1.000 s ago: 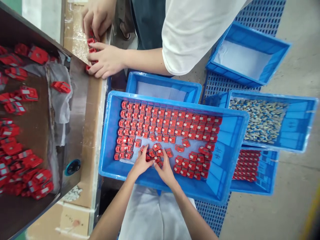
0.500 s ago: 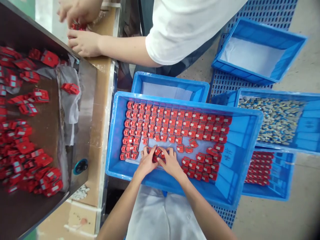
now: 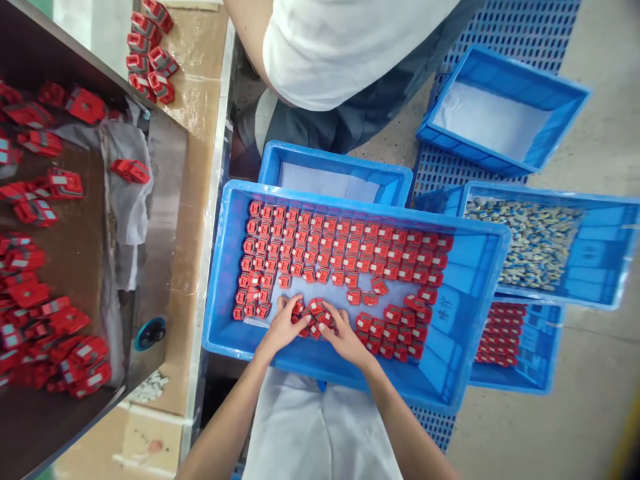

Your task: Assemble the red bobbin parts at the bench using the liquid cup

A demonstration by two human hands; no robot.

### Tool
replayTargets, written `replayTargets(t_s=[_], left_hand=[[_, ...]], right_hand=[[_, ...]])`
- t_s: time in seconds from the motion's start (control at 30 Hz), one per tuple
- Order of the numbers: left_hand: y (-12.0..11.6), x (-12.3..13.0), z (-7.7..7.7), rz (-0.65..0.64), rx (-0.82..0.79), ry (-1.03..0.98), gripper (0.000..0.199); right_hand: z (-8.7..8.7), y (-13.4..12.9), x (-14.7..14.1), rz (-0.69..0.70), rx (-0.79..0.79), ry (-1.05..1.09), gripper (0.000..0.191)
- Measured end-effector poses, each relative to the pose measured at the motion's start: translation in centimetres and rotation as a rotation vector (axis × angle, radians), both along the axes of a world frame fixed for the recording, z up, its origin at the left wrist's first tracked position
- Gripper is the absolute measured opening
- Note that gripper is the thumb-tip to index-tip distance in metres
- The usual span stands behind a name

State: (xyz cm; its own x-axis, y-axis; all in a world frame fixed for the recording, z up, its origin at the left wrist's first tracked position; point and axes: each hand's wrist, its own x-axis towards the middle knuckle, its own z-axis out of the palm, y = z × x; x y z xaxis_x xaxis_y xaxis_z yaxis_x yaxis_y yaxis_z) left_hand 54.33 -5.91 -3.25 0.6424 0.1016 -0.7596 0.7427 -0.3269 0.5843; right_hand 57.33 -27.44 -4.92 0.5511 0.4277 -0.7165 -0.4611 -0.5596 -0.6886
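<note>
Small red plastic pieces with grey and white parts, resembling toy cars, stand in rows inside a large blue crate (image 3: 465,320). Near the crate's front side, a cluster of these red pieces (image 3: 315,317) sits between my two hands. My left hand (image 3: 285,327) curls round the cluster's left side, its thumb pressing on the pieces. From the right, my right hand (image 3: 346,335) holds the same cluster with bent fingers and thumb. Just beyond the fingers, the pale crate liner (image 3: 320,288) shows. My palms hide the cluster's lower edges.
A dark bin (image 3: 75,247) of loose red pieces stands left, on a workbench (image 3: 193,167) that also bears a small red pile (image 3: 150,53). Across from me is a co-worker's white sleeve (image 3: 325,53). Other blue crates (image 3: 550,173) stand right and behind.
My hands have spread slightly apart, showing more of the red cluster between them. The co-worker's hands have left the bench, uncovering the pile there. The view has shifted slightly.
</note>
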Motion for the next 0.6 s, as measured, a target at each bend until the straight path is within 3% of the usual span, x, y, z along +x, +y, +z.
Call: replayTargets(t_s=[0.1,0.27,0.47,0.6], left_hand=[[1.3,0.2,-0.2,-0.009,-0.077,0.003,0.052],[3.1,0.7,0.1,-0.033,-0.227,0.03,0.05],[3.4,1.4,0.9,0.001,-0.194,0.096,0.051],[2.8,2.2,1.1,0.022,-0.187,0.103,0.045]], right_hand=[[-0.3,-0.4,1.3,0.001,0.109,0.057,0.058],[-1.6,0.3,3.6,0.059,0.295,0.162,0.05],[-1.7,2.5,2.5,0.04,0.294,0.106,0.042],[-1.9,2.8,1.7,-0.002,0.259,0.116,0.051]])
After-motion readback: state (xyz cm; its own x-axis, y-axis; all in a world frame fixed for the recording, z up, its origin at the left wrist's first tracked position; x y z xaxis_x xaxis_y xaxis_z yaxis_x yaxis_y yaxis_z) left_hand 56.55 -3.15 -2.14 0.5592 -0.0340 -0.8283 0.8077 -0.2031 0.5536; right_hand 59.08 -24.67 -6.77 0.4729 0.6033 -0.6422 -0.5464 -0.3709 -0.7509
